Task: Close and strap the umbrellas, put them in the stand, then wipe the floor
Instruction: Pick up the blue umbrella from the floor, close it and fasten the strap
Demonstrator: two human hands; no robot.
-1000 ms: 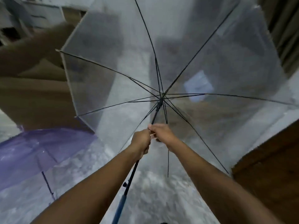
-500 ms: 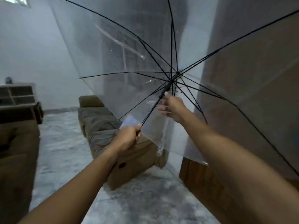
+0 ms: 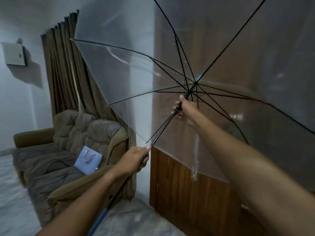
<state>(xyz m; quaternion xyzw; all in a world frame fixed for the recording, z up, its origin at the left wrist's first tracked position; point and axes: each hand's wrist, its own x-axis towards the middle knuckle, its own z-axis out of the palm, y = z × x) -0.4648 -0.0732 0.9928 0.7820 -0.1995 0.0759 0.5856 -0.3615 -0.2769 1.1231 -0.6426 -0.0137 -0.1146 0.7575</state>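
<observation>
A clear plastic umbrella (image 3: 129, 77) with black ribs is spread open in front of me, tilted up to the right. My left hand (image 3: 135, 160) grips its black shaft low down, just above the blue handle (image 3: 98, 222). My right hand (image 3: 183, 109) is curled round the shaft higher up, just below the runner where the ribs meet. A clear strap (image 3: 195, 166) dangles from the canopy's lower edge. No other umbrella and no stand are in view.
A brown sofa (image 3: 68, 147) stands at the left with a pale blue paper bag (image 3: 87, 160) on its seat. Brown curtains (image 3: 63, 74) hang behind it. A wooden door or cabinet (image 3: 179, 188) is close on the right. The marble floor (image 3: 129, 218) lies below.
My view has swung up and to the right, away from the purple umbrella on the floor. My right hand has slid up the shaft from beside the left hand to just below the runner.
</observation>
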